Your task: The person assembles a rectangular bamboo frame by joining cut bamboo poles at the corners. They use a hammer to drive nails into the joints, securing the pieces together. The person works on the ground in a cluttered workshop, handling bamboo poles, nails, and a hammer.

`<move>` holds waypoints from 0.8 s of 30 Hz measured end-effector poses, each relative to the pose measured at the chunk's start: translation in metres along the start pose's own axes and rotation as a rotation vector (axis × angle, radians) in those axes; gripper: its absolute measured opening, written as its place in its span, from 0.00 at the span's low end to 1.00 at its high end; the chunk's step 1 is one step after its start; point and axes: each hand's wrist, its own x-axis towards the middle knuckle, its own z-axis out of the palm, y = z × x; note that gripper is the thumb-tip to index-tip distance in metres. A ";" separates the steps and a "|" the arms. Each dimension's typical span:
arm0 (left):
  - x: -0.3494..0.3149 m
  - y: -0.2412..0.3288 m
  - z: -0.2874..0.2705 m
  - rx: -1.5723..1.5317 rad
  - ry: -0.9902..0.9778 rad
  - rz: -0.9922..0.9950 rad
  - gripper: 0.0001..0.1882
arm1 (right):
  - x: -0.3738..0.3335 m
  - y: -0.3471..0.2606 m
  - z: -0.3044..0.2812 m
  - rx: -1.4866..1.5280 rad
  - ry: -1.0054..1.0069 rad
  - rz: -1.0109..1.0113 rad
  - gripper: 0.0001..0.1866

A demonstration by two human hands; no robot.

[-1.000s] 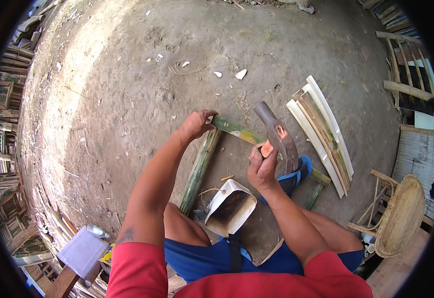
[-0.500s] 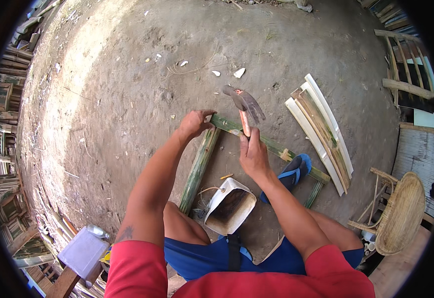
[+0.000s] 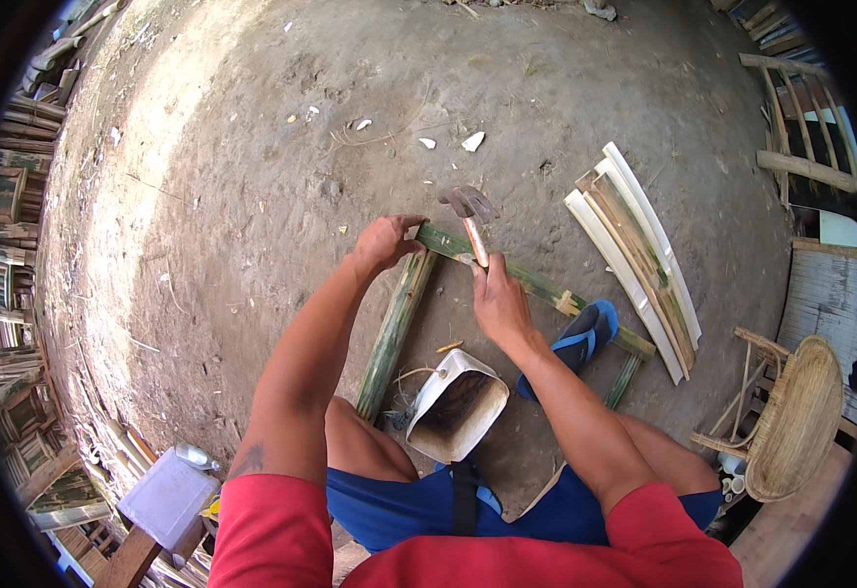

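Note:
My right hand (image 3: pixel 501 298) is closed round the handle of a claw hammer (image 3: pixel 469 203), whose dark head is raised past the far side of a green bamboo slat (image 3: pixel 536 284). With its fingers bent round the slat's left end, my left hand (image 3: pixel 385 243) holds the corner where it meets a bamboo piece (image 3: pixel 396 333) running back toward my left leg. Whether a nail is between those fingers cannot be made out. A second bamboo leg (image 3: pixel 624 380) meets the slat's right end. A black flip-flop with blue straps (image 3: pixel 574 345) covers part of the slat.
Between my legs stands a white square pail (image 3: pixel 430 397), an orange stick (image 3: pixel 450 346) beyond it. Split bamboo strips (image 3: pixel 634 265) lie on the dirt ground at right. A woven-topped stool (image 3: pixel 796 421) is at far right, a pale plastic box (image 3: pixel 167 498) at lower left.
The hammer head has shifted slightly left and turned, its claw now pointing less toward me. My left hand and the bamboo pieces have stayed in place.

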 end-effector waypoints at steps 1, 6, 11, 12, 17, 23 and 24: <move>0.000 0.001 0.000 0.006 0.011 0.028 0.33 | 0.003 0.000 -0.001 -0.029 -0.072 0.025 0.15; -0.007 0.021 0.001 0.058 0.131 -0.029 0.30 | 0.008 0.007 -0.015 -0.121 -0.161 0.138 0.18; -0.079 0.090 0.039 -0.123 0.397 0.147 0.13 | -0.019 0.026 -0.037 -0.056 -0.114 0.195 0.19; -0.103 0.108 0.054 -0.156 0.167 0.266 0.10 | -0.024 0.028 -0.039 -0.048 -0.111 0.203 0.19; -0.196 0.175 0.155 0.406 -0.624 0.260 0.10 | -0.045 0.031 -0.036 -0.009 -0.114 0.239 0.22; -0.195 0.135 0.216 0.612 -0.600 0.321 0.12 | -0.065 0.029 -0.039 0.038 -0.099 0.205 0.21; -0.196 0.135 0.215 0.564 -0.541 0.311 0.12 | -0.066 0.029 -0.040 0.049 -0.085 0.205 0.21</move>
